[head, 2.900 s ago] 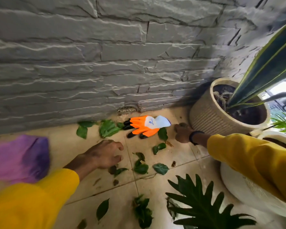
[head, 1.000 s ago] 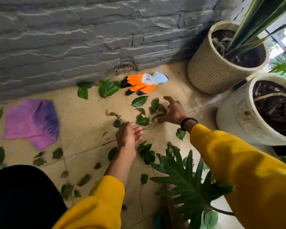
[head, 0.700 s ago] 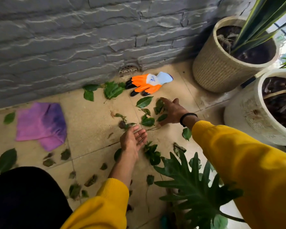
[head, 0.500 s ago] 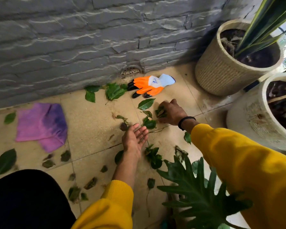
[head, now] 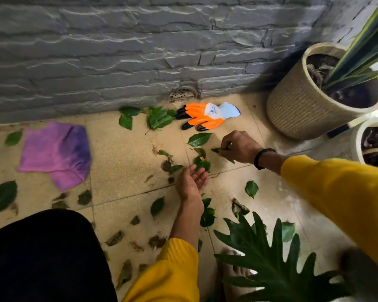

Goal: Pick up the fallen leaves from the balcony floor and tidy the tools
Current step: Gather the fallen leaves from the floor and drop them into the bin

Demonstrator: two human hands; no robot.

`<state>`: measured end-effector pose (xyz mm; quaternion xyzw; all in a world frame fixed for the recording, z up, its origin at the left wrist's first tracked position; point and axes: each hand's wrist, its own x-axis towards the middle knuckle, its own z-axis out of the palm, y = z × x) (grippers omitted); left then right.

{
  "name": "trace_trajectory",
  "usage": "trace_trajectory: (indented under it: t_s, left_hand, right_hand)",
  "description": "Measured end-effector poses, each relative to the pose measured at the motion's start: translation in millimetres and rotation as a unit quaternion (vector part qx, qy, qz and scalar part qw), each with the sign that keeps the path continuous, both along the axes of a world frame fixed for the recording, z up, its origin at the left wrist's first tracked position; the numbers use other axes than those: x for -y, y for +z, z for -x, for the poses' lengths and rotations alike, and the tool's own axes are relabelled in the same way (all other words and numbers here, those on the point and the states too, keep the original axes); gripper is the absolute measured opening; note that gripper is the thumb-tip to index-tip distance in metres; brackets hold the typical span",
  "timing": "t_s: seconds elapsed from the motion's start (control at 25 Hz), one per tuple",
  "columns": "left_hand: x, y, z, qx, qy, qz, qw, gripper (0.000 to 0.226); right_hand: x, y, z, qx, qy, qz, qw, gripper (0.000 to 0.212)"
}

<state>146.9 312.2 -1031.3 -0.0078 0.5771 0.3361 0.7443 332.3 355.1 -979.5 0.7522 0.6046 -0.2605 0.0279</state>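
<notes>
R hand (head: 238,147) grip curled tight on a few picked leaves (head: 216,150); L hand (head: 191,182) palm up, fingers slack, holding nothing. Next big leaf (head: 199,139) lies just wall-side of R hand, long axis toward it; R nearer. Orange glove (head: 205,115) by wall, blue logo unreadable.

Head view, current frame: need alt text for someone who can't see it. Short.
A person in yellow sleeves crouches over a tiled balcony floor strewn with leaves; the right hand grips a few leaves while the left hand waits open, palm up. An orange glove and purple cloth lie near the stone wall, beside potted plants.
</notes>
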Motion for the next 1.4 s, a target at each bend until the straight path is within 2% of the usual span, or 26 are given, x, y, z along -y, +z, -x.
trace_trajectory:
  t_s: [0.12, 0.28, 0.48, 0.6, 0.72, 0.88, 1.0, 1.04, 1.12, 1.2, 1.24, 1.32, 1.4]
  left_hand:
    - [-7, 9, -3, 0.099, 0.016, 0.006, 0.995, 0.043]
    - [-19, 34, -9, 0.287, 0.025, 0.039, 0.957, 0.05]
    - [-31, 45, -8, 0.362, 0.023, 0.019, 0.932, 0.041]
    - [-32, 42, 2, 0.362, 0.049, 0.015, 0.931, 0.037]
    - [-28, 30, 13, 0.35, 0.067, 0.0, 0.935, 0.038]
    - [-25, 17, 43, 0.348, 0.08, -0.012, 0.934, 0.037]
    - [-21, 14, 75, 0.317, 0.064, -0.023, 0.946, 0.033]
    - [-20, 14, 84, 0.306, 0.059, -0.031, 0.95, 0.034]
    - [-18, 11, 95, 0.294, 0.059, -0.035, 0.953, 0.036]
    - [-18, 8, 103, 0.292, 0.056, -0.032, 0.954, 0.036]
    - [-17, 7, 104, 0.288, 0.057, -0.034, 0.955, 0.036]
    - [-16, 6, 102, 0.287, 0.073, -0.031, 0.955, 0.036]
    - [-10, 5, 97, 0.295, 0.083, -0.023, 0.952, 0.036]
  right_hand:
    - [0, 38, 14, -0.022, 0.076, 0.011, 0.997, 0.012]
    - [1, 75, 41, -0.044, 0.167, 0.021, 0.985, 0.005]
    - [-13, 84, 60, -0.027, 0.282, 0.026, 0.959, 0.016]
    - [-21, 93, 75, -0.032, 0.354, 0.069, 0.932, 0.024]
    - [-34, 108, 87, -0.049, 0.375, 0.105, 0.92, 0.036]
    - [-67, 129, 84, -0.001, 0.383, 0.076, 0.921, 0.03]
    - [-78, 107, 63, 0.04, 0.348, 0.045, 0.936, 0.032]
    - [-77, 91, 54, 0.071, 0.351, 0.056, 0.932, 0.042]
    - [-68, 45, 39, 0.113, 0.376, 0.124, 0.912, 0.078]
    - [-59, 3, 28, 0.115, 0.376, 0.162, 0.905, 0.116]
    - [-55, -13, 25, 0.118, 0.368, 0.155, 0.909, 0.128]
    - [-52, -36, 23, 0.113, 0.356, 0.121, 0.92, 0.135]
    - [-46, -48, 23, 0.093, 0.341, 0.097, 0.93, 0.127]
